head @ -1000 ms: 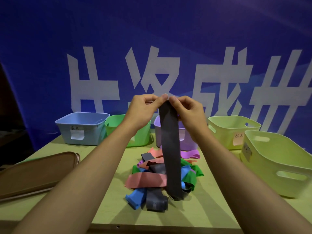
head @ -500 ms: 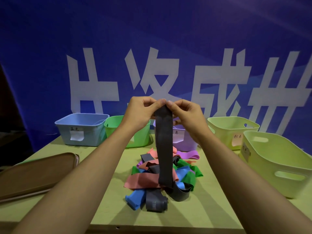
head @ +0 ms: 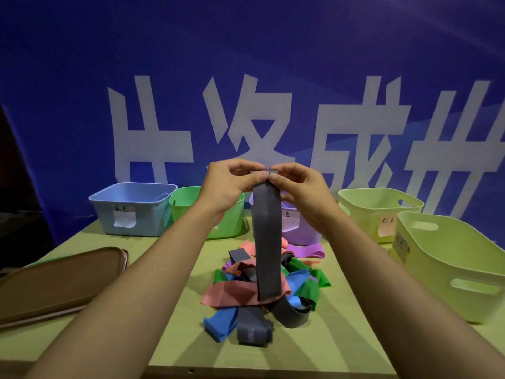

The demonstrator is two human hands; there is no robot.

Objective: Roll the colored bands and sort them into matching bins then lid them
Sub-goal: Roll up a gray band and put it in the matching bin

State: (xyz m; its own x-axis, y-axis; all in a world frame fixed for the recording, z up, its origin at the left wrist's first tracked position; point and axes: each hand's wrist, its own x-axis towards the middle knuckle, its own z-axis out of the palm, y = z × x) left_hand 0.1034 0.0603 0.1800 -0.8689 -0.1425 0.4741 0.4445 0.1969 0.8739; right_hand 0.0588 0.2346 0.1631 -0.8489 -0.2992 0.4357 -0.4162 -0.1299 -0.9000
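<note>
A dark grey band point(head: 267, 242) hangs straight down above the table, its lower end just over the pile. My left hand point(head: 228, 187) and my right hand point(head: 299, 191) pinch its top edge between thumbs and fingers, fingertips meeting. Under it lies a pile of loose bands point(head: 262, 291): pink, blue, green, purple and grey. Along the back stand a blue bin point(head: 131, 209), a green bin point(head: 185, 206), a purple bin point(head: 300, 231) and a pale yellow-green bin point(head: 377, 212). A larger pale yellow-green bin point(head: 451, 263) sits at the right.
A brown lid point(head: 57, 283) lies flat at the left of the light green table point(head: 169, 337). The bins carry paper labels. A blue banner with large white characters fills the background. The table's front edge runs along the bottom of the view.
The hanging length of the grey band has grown shorter as both hands work its top end; its lower end has risen off the table to just above the pile.
</note>
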